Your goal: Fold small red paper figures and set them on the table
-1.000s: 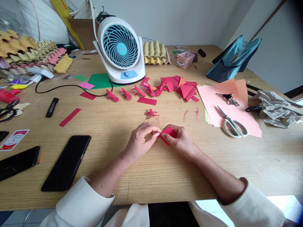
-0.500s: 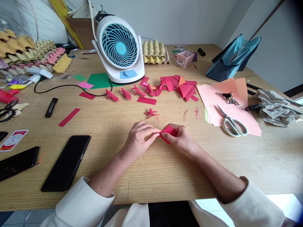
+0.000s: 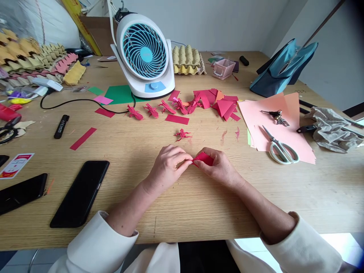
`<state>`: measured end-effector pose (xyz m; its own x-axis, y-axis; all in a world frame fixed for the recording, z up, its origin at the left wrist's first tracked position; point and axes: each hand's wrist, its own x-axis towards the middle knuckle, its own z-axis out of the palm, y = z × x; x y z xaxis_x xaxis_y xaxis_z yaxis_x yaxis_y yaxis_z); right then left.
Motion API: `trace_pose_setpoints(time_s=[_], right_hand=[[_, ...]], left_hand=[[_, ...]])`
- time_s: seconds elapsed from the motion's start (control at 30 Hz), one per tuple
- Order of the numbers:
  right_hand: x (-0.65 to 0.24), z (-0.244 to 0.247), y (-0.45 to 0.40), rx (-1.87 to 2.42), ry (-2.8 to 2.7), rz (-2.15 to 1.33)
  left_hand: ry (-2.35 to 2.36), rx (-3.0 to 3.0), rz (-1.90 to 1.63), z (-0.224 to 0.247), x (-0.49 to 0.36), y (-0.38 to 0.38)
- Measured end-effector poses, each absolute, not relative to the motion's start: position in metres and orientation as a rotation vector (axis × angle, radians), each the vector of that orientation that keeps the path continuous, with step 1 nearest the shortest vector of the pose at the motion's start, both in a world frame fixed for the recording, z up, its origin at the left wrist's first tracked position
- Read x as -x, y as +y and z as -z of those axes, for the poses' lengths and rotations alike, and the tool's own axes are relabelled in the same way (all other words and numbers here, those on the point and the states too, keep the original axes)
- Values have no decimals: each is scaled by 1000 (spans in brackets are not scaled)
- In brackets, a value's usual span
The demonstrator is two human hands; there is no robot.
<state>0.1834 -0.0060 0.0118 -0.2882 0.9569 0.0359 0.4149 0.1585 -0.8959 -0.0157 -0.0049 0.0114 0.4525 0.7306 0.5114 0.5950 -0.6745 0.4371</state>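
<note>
Between my two hands, just over the table, is a folded piece of red paper (image 3: 205,158). My left hand (image 3: 170,163) pinches its left tip between thumb and fingertips. Around its right part my right hand (image 3: 221,166) is closed, with the thumb on the near side; those fingers partly hide the folds. Just beyond my hands lies a small folded red paper figure (image 3: 182,134). Farther back, several similar red figures (image 3: 151,110) form a row, beside a pile of red paper pieces (image 3: 225,107).
A white fan (image 3: 170,84) stands at the back. To the right, scissors (image 3: 281,149) and keys (image 3: 277,118) rest on pink paper sheets (image 3: 254,113). A black phone (image 3: 81,193) lies left of my arm, a black marker (image 3: 61,126) beyond it. Red strips (image 3: 83,138) lie about.
The view has shifted slightly. Less of the red paper shows below my right thumb now, while both hands keep their hold in nearly the same place.
</note>
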Motion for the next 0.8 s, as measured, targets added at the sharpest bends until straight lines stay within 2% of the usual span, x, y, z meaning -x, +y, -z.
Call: trace_pose_setpoints(time_s=[0.23,0.5,0.8], right_hand=[[-183,-6,-5,1250,-1934,-885],[-182,-5,-5,1297,-1909,-927],[-181,0,-4,1205,-2016,-760]], left_hand=[[1189,-2690,-976,-10,16,-6],[1234,-2846,-853,-12,15,-8],[1314,-3000,-735,-18,10,-13]])
